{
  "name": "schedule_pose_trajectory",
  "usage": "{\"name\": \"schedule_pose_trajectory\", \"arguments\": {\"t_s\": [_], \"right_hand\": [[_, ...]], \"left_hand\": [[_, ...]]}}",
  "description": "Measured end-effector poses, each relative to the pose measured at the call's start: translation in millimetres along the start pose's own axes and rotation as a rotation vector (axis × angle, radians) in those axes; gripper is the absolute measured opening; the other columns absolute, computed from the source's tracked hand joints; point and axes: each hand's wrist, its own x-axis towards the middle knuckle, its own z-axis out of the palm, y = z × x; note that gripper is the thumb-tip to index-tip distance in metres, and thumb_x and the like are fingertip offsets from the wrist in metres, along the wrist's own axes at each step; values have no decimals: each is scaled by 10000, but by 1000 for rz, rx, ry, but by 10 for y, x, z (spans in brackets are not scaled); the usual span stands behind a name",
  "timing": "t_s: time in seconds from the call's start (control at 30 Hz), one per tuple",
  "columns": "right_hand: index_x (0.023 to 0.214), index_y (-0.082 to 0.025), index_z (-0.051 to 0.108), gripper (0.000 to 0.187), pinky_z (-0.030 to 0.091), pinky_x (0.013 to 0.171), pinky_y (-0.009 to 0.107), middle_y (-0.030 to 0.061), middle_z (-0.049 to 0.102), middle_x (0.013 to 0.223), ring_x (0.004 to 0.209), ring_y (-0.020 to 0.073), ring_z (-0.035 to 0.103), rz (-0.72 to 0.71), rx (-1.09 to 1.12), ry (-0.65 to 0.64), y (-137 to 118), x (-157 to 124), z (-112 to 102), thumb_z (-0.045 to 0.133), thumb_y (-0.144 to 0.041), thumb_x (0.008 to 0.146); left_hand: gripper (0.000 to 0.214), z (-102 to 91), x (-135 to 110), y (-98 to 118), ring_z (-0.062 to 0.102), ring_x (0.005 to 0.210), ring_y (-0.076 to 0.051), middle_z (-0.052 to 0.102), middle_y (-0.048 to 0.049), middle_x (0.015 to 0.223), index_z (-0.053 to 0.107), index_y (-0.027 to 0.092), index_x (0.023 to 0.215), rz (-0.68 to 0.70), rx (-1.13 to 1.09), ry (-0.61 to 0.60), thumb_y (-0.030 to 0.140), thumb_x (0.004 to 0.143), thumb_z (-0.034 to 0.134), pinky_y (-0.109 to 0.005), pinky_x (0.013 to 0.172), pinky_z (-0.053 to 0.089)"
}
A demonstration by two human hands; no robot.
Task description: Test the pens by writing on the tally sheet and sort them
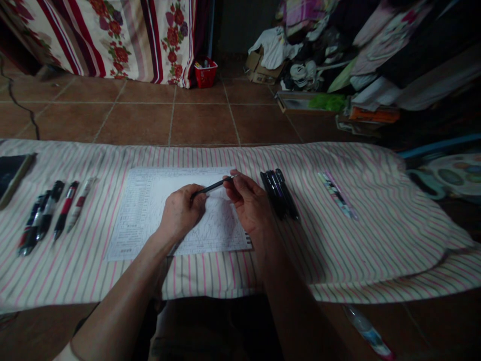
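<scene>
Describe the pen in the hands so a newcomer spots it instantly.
Find the pink-striped cloth, then the printed form at its centre. Above that form, the left hand and right hand hold a slim black pen between them, the only pen not lying on the cloth.

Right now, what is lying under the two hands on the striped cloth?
A white printed paper form lies under the left hand, on a cream cloth with pink stripes; the right hand crosses the form's right edge. The part beneath both hands is covered.

pen (pixel 211 187): glossy black plastic | sheet (pixel 141 210): matt paper | tablecloth (pixel 376 245): matt woven cloth | floor tiles (pixel 203 123): smooth ceramic
</scene>
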Motion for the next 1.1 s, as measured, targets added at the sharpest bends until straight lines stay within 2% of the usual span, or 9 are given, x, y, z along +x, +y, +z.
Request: {"name": "schedule_pose_trajectory", "arguments": {"t_s": [0.3, 0.6, 0.83, 1.1], "right_hand": [[790, -189, 719, 178, 547, 591, 154, -5, 718, 757, 674, 85, 669, 18, 2, 45, -12, 19, -7, 773, -226, 624], [697, -168, 675, 261, 549, 578, 146, -30, 690, 693, 625, 74, 656, 4, 30, 96, 10, 22, -5, 843, -266, 523], [836, -182, 721, 266, 545, 605, 136, -9, 708, 751, 670, 74, 663, 9, 51, -2, -7, -1, -6, 806, -258, 596], [766, -177, 720, 177, 546, 593, 143, -11, 703, 738, 653, 70, 652, 32, 32, 56, -10, 24, 0, 785, -202, 603]], "left_hand": [[236, 8, 2, 3, 622, 711, -175, 697, -39, 798, 679, 186, 965, -13, -8, -7, 267, 829, 504, -282, 675, 457], [238, 12, 1, 7, 622, 719, -181, 692, -43, 793, 682, 181, 962, -14, -11, -5, 278, 822, 514, -281, 669, 453], [230, 4, 0, 6, 613, 690, -169, 683, -37, 756, 678, 180, 942, -7, -14, -3, 259, 825, 496, -275, 645, 444], [229, 9, 3, 21, 605, 662, -165, 682, -38, 754, 683, 178, 946, -25, -16, -1, 275, 824, 516, -272, 629, 441]]}}
